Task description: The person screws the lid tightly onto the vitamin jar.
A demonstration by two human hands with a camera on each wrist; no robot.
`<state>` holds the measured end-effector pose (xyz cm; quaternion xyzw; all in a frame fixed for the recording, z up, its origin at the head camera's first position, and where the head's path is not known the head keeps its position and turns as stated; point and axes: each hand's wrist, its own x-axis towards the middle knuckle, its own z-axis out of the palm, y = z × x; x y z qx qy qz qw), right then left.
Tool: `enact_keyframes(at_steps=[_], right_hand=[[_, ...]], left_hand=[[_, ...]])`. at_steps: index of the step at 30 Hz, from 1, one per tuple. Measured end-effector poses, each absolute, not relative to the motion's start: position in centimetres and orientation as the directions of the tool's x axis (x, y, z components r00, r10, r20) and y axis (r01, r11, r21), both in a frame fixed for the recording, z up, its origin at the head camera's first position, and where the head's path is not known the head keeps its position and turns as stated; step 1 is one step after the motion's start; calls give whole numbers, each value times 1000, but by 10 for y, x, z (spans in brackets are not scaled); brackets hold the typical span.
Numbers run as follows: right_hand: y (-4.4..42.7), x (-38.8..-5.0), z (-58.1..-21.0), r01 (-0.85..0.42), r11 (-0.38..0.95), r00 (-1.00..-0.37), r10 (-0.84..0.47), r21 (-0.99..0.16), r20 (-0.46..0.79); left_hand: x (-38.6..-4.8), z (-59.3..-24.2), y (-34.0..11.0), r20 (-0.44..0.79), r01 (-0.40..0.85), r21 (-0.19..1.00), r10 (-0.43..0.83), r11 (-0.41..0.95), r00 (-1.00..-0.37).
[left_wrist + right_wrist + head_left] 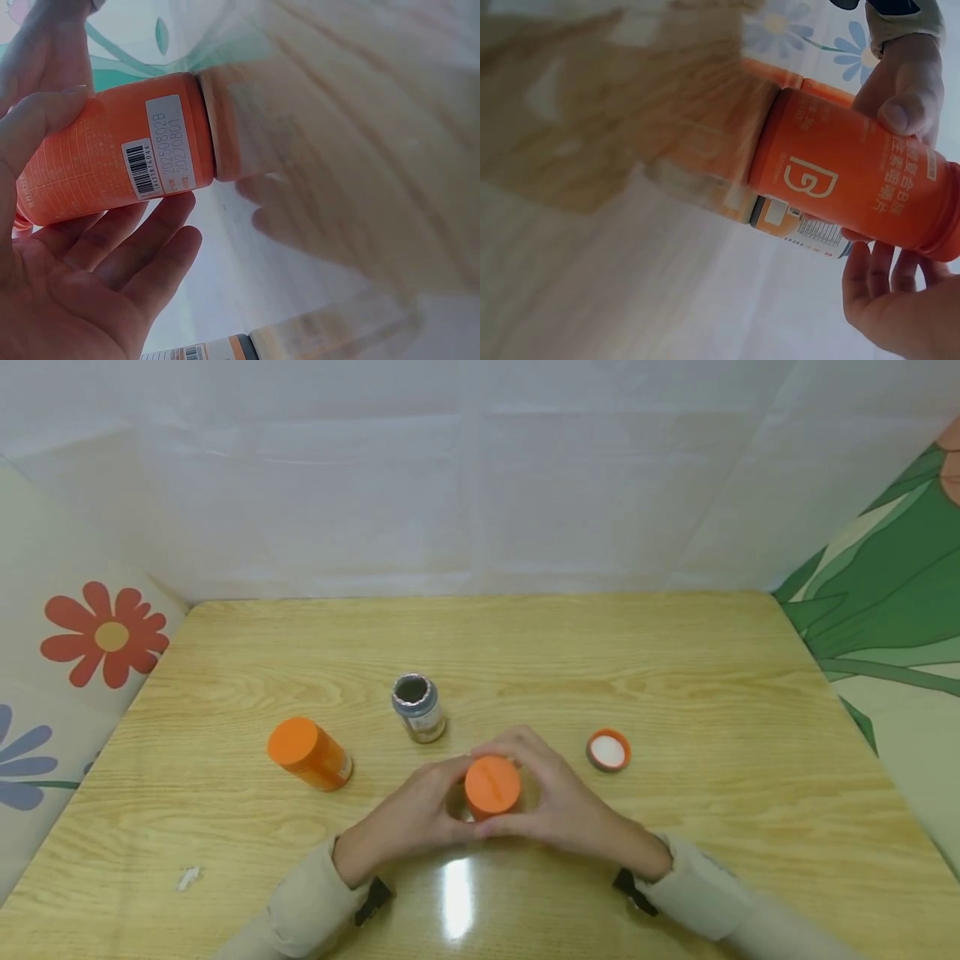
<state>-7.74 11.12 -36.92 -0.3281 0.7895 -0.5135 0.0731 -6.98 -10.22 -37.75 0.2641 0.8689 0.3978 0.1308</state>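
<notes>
Standing upright on the wood-grain table (720, 677), the orange bottle (112, 139) sits between both hands, close to the person, its orange cap (492, 785) on, a pale logo (811, 178) and white print down its side, and a barcode label (138, 168) low near the base. Beyond it is an uncapped grey-necked jar (423, 718), ragged foil around its mouth, dark inside, contents impossible to make out. Off to the left, a second orange bottle (313, 758) wears its cap too; to the right, an orange-rimmed lid (608, 750) lies white lining up. And the hands: left (420, 810) and right (562, 802) grip the bottle from opposite sides, fingers curved, thumbs meeting on the near side.
</notes>
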Motion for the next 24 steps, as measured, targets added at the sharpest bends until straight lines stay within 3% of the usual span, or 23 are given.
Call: enact_keyframes(at_steps=[15,24], right_hand=[[123,-77,-376,-471,181,-771,-559,-863,304],[123,-75,-367,-393,240,-784,-592,-887,187]], left_hand=[[-69,-377,-102,-24,330,792,566,514,-824],[-69,-377,-101,-19,340,781,565,524,-825]])
